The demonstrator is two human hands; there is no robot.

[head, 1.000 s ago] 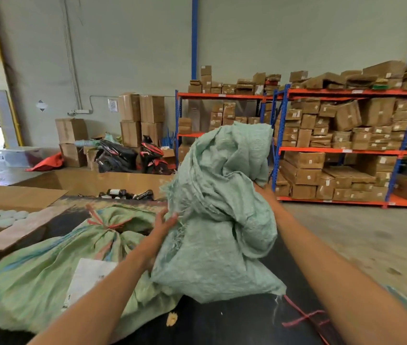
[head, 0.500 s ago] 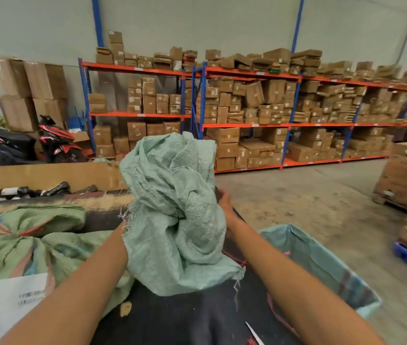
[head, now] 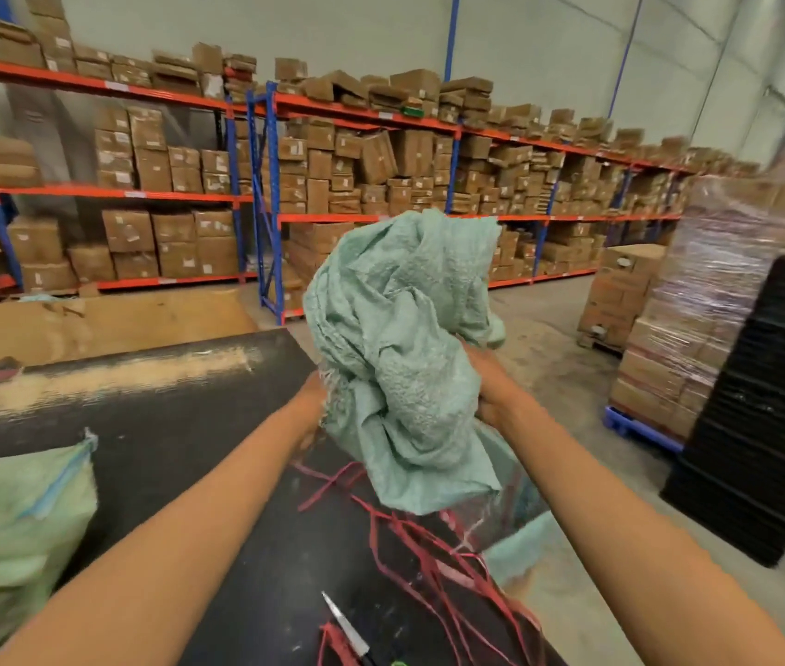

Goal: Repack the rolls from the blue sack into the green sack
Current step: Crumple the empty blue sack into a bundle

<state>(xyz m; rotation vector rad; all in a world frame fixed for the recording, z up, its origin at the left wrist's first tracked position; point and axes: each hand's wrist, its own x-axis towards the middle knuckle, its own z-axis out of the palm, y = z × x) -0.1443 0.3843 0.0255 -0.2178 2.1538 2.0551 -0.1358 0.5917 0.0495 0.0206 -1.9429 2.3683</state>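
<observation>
A crumpled green sack (head: 405,358) is hanging bunched in the air over the far corner of the black table (head: 179,439). The left hand (head: 314,401) and the right hand (head: 489,391) are each gripping a side of it, fingers buried in the weave. Red strings (head: 429,545) and a knife (head: 344,629) are lying below; another filled green sack (head: 6,535) is sitting at the left edge.

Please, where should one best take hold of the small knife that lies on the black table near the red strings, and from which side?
Grip the knife by its dark handle end, at the picture's bottom edge, coming from the near side. Its pale blade points away and left, toward the table's middle, so a near-side approach avoids the tip. The red strings lie to its right; come from the left of them. Both hands currently hold the crumpled green sack.
</observation>
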